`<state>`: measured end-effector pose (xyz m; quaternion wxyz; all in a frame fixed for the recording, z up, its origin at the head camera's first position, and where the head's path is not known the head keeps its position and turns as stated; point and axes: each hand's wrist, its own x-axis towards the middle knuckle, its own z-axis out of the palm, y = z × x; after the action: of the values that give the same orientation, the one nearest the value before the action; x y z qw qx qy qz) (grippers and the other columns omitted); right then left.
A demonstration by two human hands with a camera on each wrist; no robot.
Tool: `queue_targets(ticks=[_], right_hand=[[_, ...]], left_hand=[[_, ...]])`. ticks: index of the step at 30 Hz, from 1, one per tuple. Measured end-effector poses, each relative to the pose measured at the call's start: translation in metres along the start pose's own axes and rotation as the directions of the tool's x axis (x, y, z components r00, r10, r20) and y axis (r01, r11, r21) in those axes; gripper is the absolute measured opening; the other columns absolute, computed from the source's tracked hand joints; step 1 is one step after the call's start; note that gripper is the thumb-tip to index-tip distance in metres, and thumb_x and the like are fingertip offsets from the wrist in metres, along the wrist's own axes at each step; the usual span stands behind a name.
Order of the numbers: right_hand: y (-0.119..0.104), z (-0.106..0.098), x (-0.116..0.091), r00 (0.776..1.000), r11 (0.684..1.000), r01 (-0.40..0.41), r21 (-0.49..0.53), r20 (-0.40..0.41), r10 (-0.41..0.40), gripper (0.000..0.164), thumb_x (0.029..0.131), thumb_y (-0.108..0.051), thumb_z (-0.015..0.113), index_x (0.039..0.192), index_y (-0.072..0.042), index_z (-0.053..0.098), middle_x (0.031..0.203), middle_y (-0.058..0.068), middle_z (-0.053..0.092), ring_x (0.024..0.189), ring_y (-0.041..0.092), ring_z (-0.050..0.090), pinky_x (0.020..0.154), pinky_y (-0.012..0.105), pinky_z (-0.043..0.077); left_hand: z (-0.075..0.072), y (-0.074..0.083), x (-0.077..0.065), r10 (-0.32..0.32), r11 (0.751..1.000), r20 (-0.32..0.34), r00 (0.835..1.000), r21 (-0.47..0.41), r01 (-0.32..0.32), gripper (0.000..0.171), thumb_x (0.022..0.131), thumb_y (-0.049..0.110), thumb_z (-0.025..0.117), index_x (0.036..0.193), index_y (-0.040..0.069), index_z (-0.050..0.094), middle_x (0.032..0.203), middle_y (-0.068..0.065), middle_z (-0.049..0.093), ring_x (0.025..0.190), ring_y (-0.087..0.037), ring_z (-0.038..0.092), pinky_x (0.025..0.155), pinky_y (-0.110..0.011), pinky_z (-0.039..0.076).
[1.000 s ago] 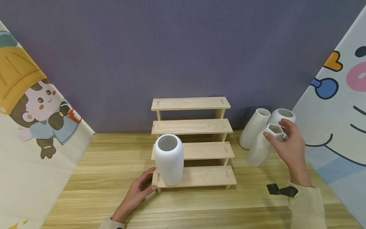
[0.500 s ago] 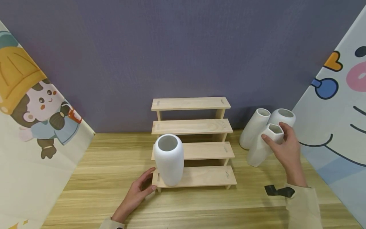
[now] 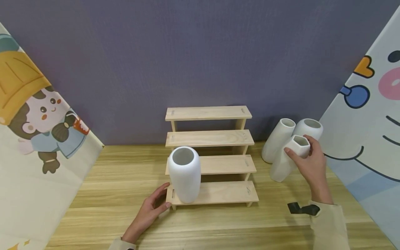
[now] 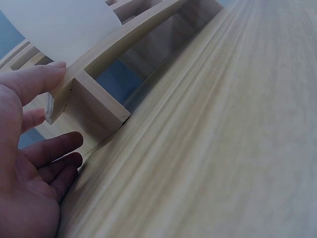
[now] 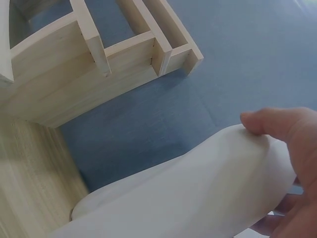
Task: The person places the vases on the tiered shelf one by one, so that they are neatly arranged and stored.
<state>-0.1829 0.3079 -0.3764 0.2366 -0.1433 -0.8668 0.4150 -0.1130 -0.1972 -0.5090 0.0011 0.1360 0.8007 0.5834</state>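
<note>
My right hand (image 3: pixel 313 167) holds a white faceted vase (image 3: pixel 288 160) near its angular mouth, thumb on the left and fingers on the far right. In the right wrist view, the thumb lies against the upper part of this vase (image 5: pixel 203 193). A stepped wooden shelf (image 3: pixel 225 192) stands in the middle, with a rounded white vase (image 3: pixel 185 178) upright at the left of its lowest step. My left hand (image 3: pixel 147 211) grips the left end of that step between thumb and index finger. Its other fingers hang loosely curled below the board (image 4: pixel 106 54) in the left wrist view.
A slim white vase (image 3: pixel 276 142) and a round-mouthed white vase (image 3: pixel 309 125) stand close behind the faceted one. A grey-blue wall (image 3: pixel 206 62) rises behind the shelf. Printed panels (image 3: pixel 368 146) flank both sides of the wood-grain table (image 3: pixel 125 166).
My right hand has moved slightly left and closed in on the faceted vase's mouth, its thumb and fingers now against the sides. My left hand and the shelf have stayed put.
</note>
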Motion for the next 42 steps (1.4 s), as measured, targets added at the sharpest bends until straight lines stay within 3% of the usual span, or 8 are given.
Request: queue_targets(ticks=[13,25,31,37,42], right_hand=[[0.003,0.004,0.0,0.999,0.998,-0.042,0.039,-0.018,0.043,0.074,0.081,-0.028,0.082,0.146,-0.018,0.048,0.132,0.005,0.057,0.1,-0.002,0.048,0.077,0.018,0.039],[0.009,0.007,0.0,0.991,0.989,0.015,0.145,-0.136,0.004,0.062,0.073,-0.017,0.089,0.131,-0.017,0.065,0.102,-0.025,0.06,0.087,-0.007,0.052,0.07,0.007,0.04],[0.011,0.007,0.0,0.989,0.983,0.025,0.179,-0.15,0.002,0.061,0.072,-0.013,0.089,0.128,-0.016,0.067,0.102,-0.025,0.061,0.087,-0.007,0.055,0.07,0.005,0.042],[0.01,0.005,-0.002,0.991,0.989,-0.014,0.147,-0.132,0.034,0.062,0.074,-0.017,0.089,0.131,-0.018,0.065,0.108,-0.021,0.062,0.089,-0.007,0.053,0.072,0.006,0.041],[0.007,0.002,-0.007,0.992,0.989,0.014,0.145,-0.129,0.005,0.063,0.073,-0.015,0.089,0.131,-0.016,0.065,0.103,-0.026,0.059,0.086,-0.008,0.054,0.07,0.004,0.041]], left_hand=[[-0.001,0.0,0.0,0.031,1.0,0.008,0.999,0.006,-0.031,0.058,0.095,0.009,0.066,0.149,0.01,0.046,0.134,-0.023,0.063,0.12,0.006,0.055,0.104,-0.014,0.04],[-0.001,-0.003,0.0,0.056,0.998,0.01,0.998,-0.001,-0.056,0.058,0.095,0.008,0.066,0.149,0.007,0.045,0.133,-0.026,0.062,0.119,0.006,0.056,0.103,-0.014,0.041],[-0.001,-0.002,0.001,0.044,0.999,0.009,0.999,-0.001,-0.044,0.058,0.095,0.009,0.066,0.149,0.009,0.045,0.134,-0.025,0.063,0.12,0.006,0.056,0.104,-0.013,0.041],[-0.001,-0.003,0.001,0.03,0.999,0.001,1.0,0.012,-0.03,0.058,0.095,0.01,0.067,0.149,0.01,0.046,0.134,-0.023,0.063,0.12,0.007,0.055,0.104,-0.013,0.039],[-0.001,-0.002,0.001,0.03,0.999,-0.001,1.0,0.013,-0.03,0.058,0.094,0.01,0.067,0.149,0.01,0.046,0.134,-0.023,0.063,0.12,0.007,0.055,0.104,-0.013,0.04]])
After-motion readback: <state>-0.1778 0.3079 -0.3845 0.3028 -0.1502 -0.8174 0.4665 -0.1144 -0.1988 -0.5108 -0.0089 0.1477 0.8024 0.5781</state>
